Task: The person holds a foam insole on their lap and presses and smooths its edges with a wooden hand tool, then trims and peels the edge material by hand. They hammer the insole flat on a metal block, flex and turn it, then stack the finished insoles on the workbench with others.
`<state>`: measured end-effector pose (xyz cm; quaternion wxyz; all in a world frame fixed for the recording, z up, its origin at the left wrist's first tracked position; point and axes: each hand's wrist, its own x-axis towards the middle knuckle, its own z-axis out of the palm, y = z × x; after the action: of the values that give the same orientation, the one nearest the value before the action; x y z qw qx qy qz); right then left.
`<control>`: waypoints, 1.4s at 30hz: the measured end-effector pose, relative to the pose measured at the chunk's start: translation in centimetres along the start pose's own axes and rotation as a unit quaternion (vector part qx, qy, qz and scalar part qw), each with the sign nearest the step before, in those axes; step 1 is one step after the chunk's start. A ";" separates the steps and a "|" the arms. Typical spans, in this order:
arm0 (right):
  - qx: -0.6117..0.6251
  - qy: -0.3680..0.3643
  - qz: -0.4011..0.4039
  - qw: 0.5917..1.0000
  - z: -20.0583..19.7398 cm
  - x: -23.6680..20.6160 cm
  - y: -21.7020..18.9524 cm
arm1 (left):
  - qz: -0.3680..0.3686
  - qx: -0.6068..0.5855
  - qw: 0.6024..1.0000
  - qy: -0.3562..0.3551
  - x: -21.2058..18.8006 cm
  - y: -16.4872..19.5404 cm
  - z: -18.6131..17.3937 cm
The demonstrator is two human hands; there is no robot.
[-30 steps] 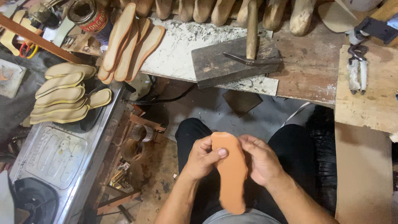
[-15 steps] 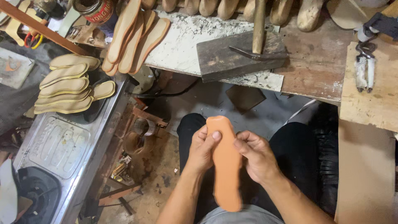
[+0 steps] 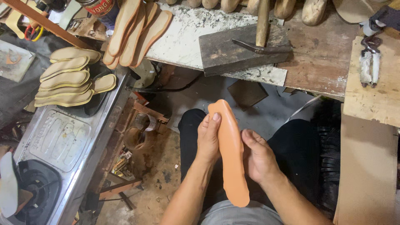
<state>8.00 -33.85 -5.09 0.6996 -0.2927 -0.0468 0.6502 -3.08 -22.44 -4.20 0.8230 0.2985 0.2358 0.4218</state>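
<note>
Holding an orange insole (image 3: 230, 150) over the lap, the person is sitting below the tabletop (image 3: 321, 58) with both hands closed on the piece from opposite sides. The insole is standing nearly on edge, its long axis running away from the body — the rounded far end is pointing toward the tabletop and the near end is hanging just above the waist. The left hand (image 3: 208, 141) is lying against the insole's left face, fingers stretched along it toward the far end, so its grip is pressing flat against the piece, not pinching it. The right hand (image 3: 258, 156) is cupping the right face around the middle, thumb laid on the edge, fingers curling behind where they are hidden. The insole is therefore sitting between the two palms, touching both, and neither hand is clearly nearer. On the tabletop beyond, a hammer (image 3: 262, 31) is resting on a dark block (image 3: 233, 52), well apart from the hands. A row of tan insoles (image 3: 133, 31) is leaning at the tabletop's left end, and a stack of pale insoles (image 3: 66, 83) is lying farther left — beside a metal tray (image 3: 58, 137).
</note>
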 end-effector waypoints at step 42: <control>-0.041 0.122 0.065 0.990 -1.5 -0.5 -0.4 | -0.134 0.011 0.990 -0.053 -4.9 -0.4 -3.4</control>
<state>8.98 -34.79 -5.94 0.6436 -0.4006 0.0319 0.6513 -7.64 -25.74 -6.21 0.8799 0.2952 0.2347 0.2890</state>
